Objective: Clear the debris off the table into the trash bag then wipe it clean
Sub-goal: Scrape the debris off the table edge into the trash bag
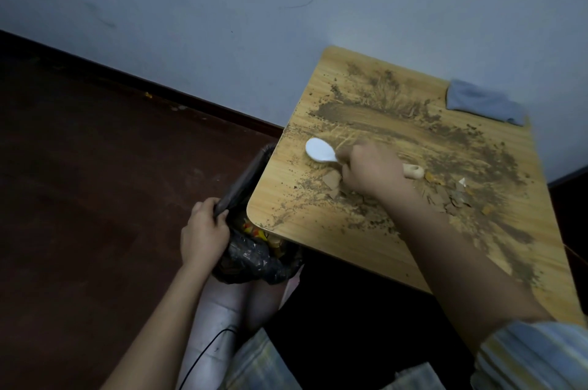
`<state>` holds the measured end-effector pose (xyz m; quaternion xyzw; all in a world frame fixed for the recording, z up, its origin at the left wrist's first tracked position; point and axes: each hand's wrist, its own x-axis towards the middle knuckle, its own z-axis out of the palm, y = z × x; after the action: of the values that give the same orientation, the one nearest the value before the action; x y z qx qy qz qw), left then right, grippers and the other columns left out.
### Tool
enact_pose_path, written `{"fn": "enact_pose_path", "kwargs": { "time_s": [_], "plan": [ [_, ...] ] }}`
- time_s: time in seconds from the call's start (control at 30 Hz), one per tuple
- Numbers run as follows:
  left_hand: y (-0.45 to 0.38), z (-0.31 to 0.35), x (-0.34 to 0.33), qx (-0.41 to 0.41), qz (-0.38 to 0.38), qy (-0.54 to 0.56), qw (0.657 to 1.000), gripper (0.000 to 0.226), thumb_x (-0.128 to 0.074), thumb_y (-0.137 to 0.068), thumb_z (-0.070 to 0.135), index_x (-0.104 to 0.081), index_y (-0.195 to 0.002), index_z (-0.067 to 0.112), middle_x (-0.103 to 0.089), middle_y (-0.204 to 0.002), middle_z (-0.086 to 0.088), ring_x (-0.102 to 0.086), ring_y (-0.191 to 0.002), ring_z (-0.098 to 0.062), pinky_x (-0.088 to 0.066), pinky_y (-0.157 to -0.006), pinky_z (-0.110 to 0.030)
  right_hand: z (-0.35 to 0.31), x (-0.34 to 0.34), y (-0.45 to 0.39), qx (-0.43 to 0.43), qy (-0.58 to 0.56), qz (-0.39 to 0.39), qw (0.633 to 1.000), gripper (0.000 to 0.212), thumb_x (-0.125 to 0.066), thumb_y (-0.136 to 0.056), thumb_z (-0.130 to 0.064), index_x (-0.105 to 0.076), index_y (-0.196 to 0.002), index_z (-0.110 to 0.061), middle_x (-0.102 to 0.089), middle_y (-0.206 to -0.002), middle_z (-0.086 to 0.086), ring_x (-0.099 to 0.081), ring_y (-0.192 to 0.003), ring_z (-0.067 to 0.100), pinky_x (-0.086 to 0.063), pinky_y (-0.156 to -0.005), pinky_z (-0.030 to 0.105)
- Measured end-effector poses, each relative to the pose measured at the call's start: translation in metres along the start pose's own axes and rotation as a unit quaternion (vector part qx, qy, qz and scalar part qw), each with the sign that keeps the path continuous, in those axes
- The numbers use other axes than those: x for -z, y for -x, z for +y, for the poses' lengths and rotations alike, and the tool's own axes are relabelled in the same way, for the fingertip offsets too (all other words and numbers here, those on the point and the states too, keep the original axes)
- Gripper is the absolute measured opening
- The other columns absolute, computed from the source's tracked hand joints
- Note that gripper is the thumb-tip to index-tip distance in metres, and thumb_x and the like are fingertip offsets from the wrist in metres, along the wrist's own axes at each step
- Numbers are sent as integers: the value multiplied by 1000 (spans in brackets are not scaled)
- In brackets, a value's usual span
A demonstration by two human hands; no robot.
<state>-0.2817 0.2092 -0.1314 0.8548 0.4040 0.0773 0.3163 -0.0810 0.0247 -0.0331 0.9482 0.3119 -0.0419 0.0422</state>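
The table [334, 240] is smooth, light wood-grain laminate, dusted with gritty, matt brown dirt [375, 116]. The brush [319, 151] head looks smooth white plastic. At 1 o'clock lies a soft cloth [483, 101]. The bag [254, 259] is crinkled, glossy black plastic.

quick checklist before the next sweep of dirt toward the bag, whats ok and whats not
1. Black plastic trash bag held open below the table's near-left corner: ok, the left hand grips its rim.
2. White-headed brush with a wooden handle in hand: ok, the right hand grips it, head down on the light wooden table.
3. Brown soil and broken shell-like pieces cleared: not ok, they cover most of the top.
4. Path to the corner over the bag: ok, only loose crumbs lie there.
5. Grey-blue cloth ready for wiping: ok, at the far right corner, apart from the soil.
6. Room left in the bag: cannot tell.
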Motion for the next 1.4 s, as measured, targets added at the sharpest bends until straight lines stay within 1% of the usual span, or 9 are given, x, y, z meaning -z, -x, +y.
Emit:
{"fn": "enact_pose_path", "kwargs": {
  "time_s": [0.07, 0.17, 0.27, 0.5, 0.7, 0.83, 1.17, 1.3, 1.4],
  "plan": [
    [1, 0, 0, -1, 0, -1, 1000, 21, -54, -93, 17, -59, -113, 15, -56, -110, -8, -57, -99, -37, -39, -77, -40, 1, 0, 8, 5, -27, 9, 1000, 32, -46, -93, -19, -64, -118, -27, -54, -103, 4, -57, -88, 27, -38, -64, 30],
    [3, 1, 0, -6, 0, -2, 1000, 21, -53, -93, 17, -59, -113, 15, -56, -109, -8, -57, -98, -37, -39, -76, -40, 10, -1, 8, -48, -20, 34, 998, 32, -46, -95, -18, -61, -123, -23, -52, -101, 8, -56, -88, 29, -35, -62, 30],
    [5, 4, 0, -10, -2, -2, 1000, 20, -53, -93, 16, -59, -112, 15, -56, -109, -8, -58, -97, -37, -40, -77, -41, 14, -1, 1, -88, 0, 15, 996, 33, -48, -93, -13, -60, -123, -19, -53, -108, 11, -58, -95, 32, -36, -63, 31],
    [8, 8, 0, -12, -3, -1, 1000, 18, -52, -94, 17, -59, -110, 16, -56, -108, -7, -58, -96, -37, -38, -74, -39, -2, -3, 2, -26, 23, 5, 999, 31, -48, -94, -14, -62, -121, -21, -54, -112, 10, -57, -100, 31, -37, -67, 31],
    [9, 5, -1, -13, -4, -2, 1000, 18, -52, -94, 17, -59, -111, 16, -56, -108, -7, -58, -96, -35, -34, -72, -37, -3, 1, 22, 62, 0, 6, 998, 35, -44, -97, -29, -59, -128, -33, -56, -109, 2, -58, -99, 27, -33, -66, 30],
    [9, 6, -1, -12, -2, -4, 1000, 19, -52, -94, 16, -59, -111, 15, -56, -109, -8, -57, -98, -36, -36, -74, -39, 15, 0, 29, -1, -59, 30, 998, 36, -45, -95, -22, -61, -126, -31, -56, -116, 3, -58, -99, 28, -37, -65, 30],
    [11, 6, -2, -15, -1, -6, 1000, 19, -51, -95, 16, -59, -112, 15, -55, -108, -9, -57, -95, -36, -35, -72, -37, 62, -15, 50, -212, -31, 34, 976, 37, -46, -91, -11, -61, -124, -23, -53, -112, 12, -58, -102, 34, -35, -66, 31],
    [13, 5, -2, -11, -8, -6, 1000, 19, -51, -94, 16, -58, -111, 15, -56, -109, -9, -57, -97, -37, -39, -76, -40, 62, -18, 57, -203, -11, 11, 979, 31, -48, -94, -16, -62, -121, -23, -54, -111, 11, -59, -99, 33, -37, -66, 31],
    [15, 5, -3, -11, -7, -3, 1000, 19, -51, -94, 16, -59, -112, 15, -56, -109, -9, -57, -97, -37, -39, -76, -40, 50, -20, 61, -152, -9, 11, 988, 28, -46, -95, -18, -65, -115, -24, -55, -106, 10, -60, -96, 32, -35, -63, 29]
  ]
}}
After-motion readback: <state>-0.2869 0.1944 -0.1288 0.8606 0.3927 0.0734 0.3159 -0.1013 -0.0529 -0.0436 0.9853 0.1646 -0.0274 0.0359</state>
